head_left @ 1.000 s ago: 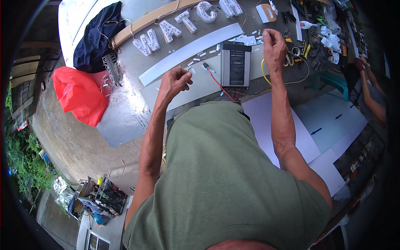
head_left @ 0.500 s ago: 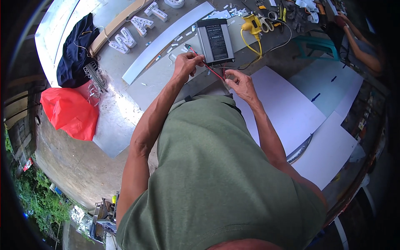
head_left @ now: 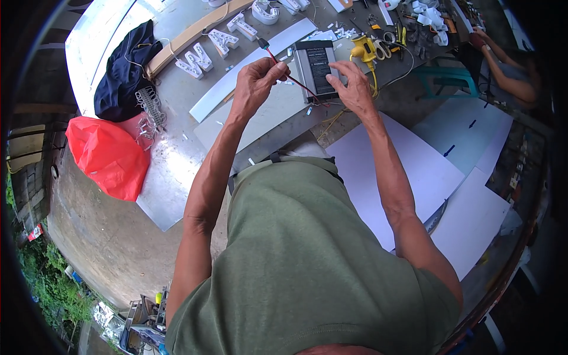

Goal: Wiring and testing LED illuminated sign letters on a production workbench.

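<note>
My left hand [head_left: 258,86] is closed in a pinch on a thin red and black wire [head_left: 271,55]. A small dark connector [head_left: 263,44] tips the wire's upper end, and the lower end runs down to the near edge of a silver and black power supply box [head_left: 319,58]. That box lies flat on the work table, label side up. Over its right side is my right hand [head_left: 355,92], fingers apart with nothing in them; whether they touch the box I cannot tell.
White channel letters [head_left: 223,42] and a wooden strip [head_left: 192,36] lie beyond my left hand. Dark cloth [head_left: 118,80] and a red bag [head_left: 109,157] are at left. A yellow tool [head_left: 363,50], scissors [head_left: 383,52] and white sheets [head_left: 396,171] lie right. Another person's hand [head_left: 477,40] shows far right.
My right hand has let go of the wire and moved up toward the box's right side. My left hand has lifted away with the wire, its connector end now pointing up.
</note>
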`<action>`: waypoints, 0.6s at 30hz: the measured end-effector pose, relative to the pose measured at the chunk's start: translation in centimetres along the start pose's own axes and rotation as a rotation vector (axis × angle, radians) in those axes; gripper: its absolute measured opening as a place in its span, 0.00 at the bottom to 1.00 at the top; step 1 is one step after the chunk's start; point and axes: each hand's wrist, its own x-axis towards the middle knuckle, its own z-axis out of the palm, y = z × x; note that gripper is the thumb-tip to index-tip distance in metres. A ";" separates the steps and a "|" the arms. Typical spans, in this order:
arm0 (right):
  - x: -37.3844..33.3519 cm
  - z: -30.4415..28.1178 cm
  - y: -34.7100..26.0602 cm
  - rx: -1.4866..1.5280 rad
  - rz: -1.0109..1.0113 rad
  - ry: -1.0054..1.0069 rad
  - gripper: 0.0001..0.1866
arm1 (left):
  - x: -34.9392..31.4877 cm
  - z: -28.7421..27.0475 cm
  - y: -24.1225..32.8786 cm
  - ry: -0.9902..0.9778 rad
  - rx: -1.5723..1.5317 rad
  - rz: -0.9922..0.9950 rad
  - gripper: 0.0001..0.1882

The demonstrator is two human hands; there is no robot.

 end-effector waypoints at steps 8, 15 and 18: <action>9.4 4.9 0.4 -0.469 0.300 -0.140 0.55 | -0.4 -0.3 -0.6 -0.028 0.018 -0.046 0.18; 12.6 3.9 1.5 -0.460 0.468 -0.241 0.55 | 1.0 -0.6 1.7 0.035 0.012 0.012 0.17; 14.2 2.6 2.8 -0.441 0.630 -0.186 0.56 | 2.3 -0.7 2.4 0.064 0.048 0.026 0.17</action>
